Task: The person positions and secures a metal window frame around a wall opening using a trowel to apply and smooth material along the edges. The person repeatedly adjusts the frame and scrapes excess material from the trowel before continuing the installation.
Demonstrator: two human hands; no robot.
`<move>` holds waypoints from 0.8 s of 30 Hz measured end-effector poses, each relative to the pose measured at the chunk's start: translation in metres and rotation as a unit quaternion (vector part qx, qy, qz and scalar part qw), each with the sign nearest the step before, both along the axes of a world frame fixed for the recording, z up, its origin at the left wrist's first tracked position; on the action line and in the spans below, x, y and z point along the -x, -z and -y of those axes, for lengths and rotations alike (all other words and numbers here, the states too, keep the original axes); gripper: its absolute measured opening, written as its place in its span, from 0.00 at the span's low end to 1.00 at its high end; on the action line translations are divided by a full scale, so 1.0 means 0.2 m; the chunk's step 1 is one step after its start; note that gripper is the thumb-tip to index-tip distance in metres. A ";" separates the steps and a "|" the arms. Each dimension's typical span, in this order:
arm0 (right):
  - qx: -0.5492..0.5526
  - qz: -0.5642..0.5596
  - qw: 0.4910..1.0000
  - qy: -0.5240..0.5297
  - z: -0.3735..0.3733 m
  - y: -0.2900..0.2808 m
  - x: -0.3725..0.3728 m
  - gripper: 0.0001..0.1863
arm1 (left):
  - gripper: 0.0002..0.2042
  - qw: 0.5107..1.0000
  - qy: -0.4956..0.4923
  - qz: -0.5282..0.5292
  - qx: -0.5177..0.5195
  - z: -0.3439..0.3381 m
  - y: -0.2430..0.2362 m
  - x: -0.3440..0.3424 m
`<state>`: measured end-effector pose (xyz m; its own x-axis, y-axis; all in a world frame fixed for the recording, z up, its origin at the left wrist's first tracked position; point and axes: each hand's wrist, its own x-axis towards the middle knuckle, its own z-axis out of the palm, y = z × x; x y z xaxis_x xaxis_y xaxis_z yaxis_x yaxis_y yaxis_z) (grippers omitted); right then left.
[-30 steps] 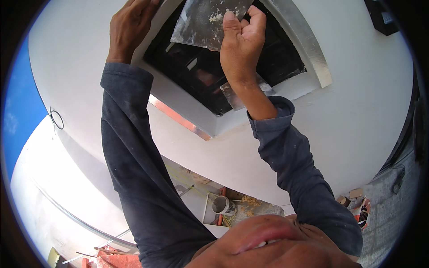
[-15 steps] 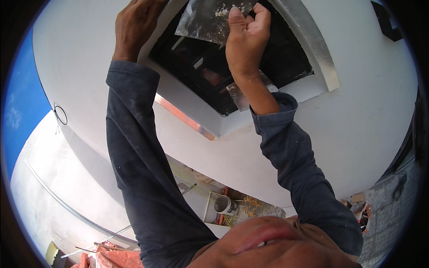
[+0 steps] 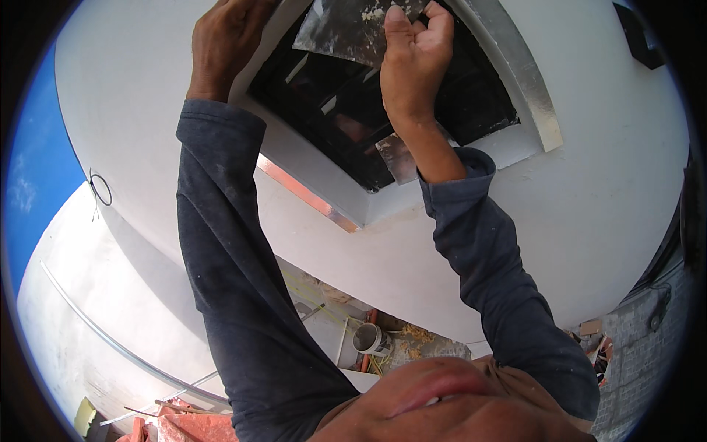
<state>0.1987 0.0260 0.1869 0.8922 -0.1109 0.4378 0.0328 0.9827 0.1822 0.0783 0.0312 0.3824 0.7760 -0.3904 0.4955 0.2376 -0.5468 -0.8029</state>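
At the top of the view, my right hand [image 3: 417,62] is closed at the edge of a flat grey metal plate [image 3: 342,37], thumb up and fingers curled. Pale crumbs, like plaster, lie on the plate beside the thumb. My left hand [image 3: 227,44] is raised by the left side of the window recess [image 3: 313,166]. Its fingers bend together and run out of the picture, so what they grip is hidden. Below my right hand, partly behind the wrist, a second shiny metal piece [image 3: 398,158] shows at the lower window edge.
Dark glass [image 3: 335,121] fills the recess in the white wall [image 3: 574,221]. A metallic strip [image 3: 515,62] lines its right side, and a shiny strip [image 3: 305,193] runs along the lower left. Far below are a bucket [image 3: 370,339], orange pipe and rubble. A black fixture [image 3: 638,33] hangs upper right.
My right hand and the metal plate have shifted slightly up and to the right. My left hand has kept nearly the same place beside the recess.
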 end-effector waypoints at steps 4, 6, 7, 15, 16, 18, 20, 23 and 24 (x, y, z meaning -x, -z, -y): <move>0.004 0.001 1.000 0.005 0.00 -0.01 -0.01 0.13 | 0.15 1.000 0.011 -0.002 -0.005 0.01 0.00 -0.01; 0.004 0.008 1.000 0.000 0.00 0.00 -0.02 0.13 | 0.15 1.000 0.004 -0.003 -0.008 0.03 0.01 -0.01; 0.006 0.013 1.000 -0.004 0.01 0.00 -0.02 0.13 | 0.15 1.000 -0.005 -0.002 -0.008 0.04 0.01 -0.01; -0.028 0.014 0.999 -0.018 -0.01 -0.01 -0.03 0.12 | 0.17 0.999 -0.021 0.030 0.023 0.06 0.02 -0.03; -0.027 0.016 0.999 -0.021 0.00 -0.01 -0.03 0.12 | 0.16 1.000 -0.015 0.019 0.007 0.05 0.02 -0.02; -0.020 0.019 0.999 -0.026 0.00 -0.01 -0.03 0.12 | 0.15 1.000 -0.004 0.007 -0.006 0.04 0.01 -0.02; -0.010 0.020 0.999 -0.031 0.00 0.00 -0.02 0.12 | 0.15 1.000 0.006 0.004 0.001 0.03 0.01 -0.01; -0.011 0.028 0.999 -0.030 0.00 0.01 -0.03 0.12 | 0.14 1.000 -0.013 -0.006 -0.022 0.05 0.00 -0.02; -0.014 0.027 0.999 -0.025 0.00 0.01 -0.03 0.12 | 0.15 1.000 -0.011 0.006 0.001 0.06 0.00 -0.02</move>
